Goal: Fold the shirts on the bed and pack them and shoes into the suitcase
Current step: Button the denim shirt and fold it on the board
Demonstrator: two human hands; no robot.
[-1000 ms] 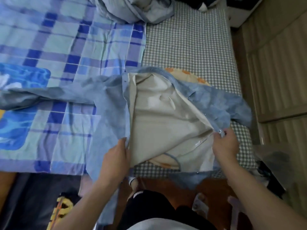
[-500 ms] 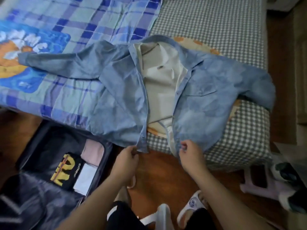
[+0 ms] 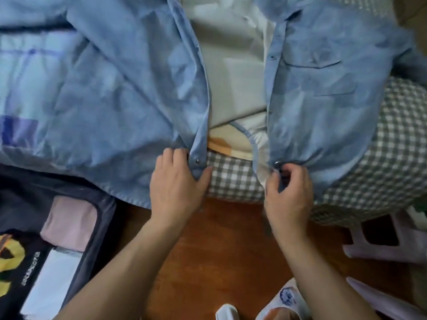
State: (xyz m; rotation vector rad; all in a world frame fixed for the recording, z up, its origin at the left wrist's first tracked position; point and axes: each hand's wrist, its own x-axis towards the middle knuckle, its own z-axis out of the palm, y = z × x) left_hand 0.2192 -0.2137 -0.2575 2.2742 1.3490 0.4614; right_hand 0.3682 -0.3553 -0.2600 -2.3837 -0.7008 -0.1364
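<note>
A light blue denim shirt (image 3: 129, 88) lies open, front up, at the near edge of the bed (image 3: 392, 158), its pale lining showing down the middle. My left hand (image 3: 178, 181) grips the bottom corner of the shirt's left front panel by the snap placket. My right hand (image 3: 286, 188) pinches the bottom corner of the right front panel. An open dark suitcase (image 3: 97, 215) sits on the floor at lower left, holding a pink folded garment (image 3: 71, 222), a black garment with yellow print (image 3: 20, 262) and a white one (image 3: 53, 280).
A blue plaid sheet (image 3: 20, 84) covers the bed's left part, a grey checked sheet the right. A cushion with orange print (image 3: 228, 139) lies under the shirt. Red-brown floor lies below me. White slippers (image 3: 286, 299) are on my feet; a lilac stool (image 3: 381, 241) stands at right.
The view has moved closer and lower over the shirt's hem. Both hands keep hold of the two front panels' bottom corners, now drawn slightly further apart at the bed's edge.
</note>
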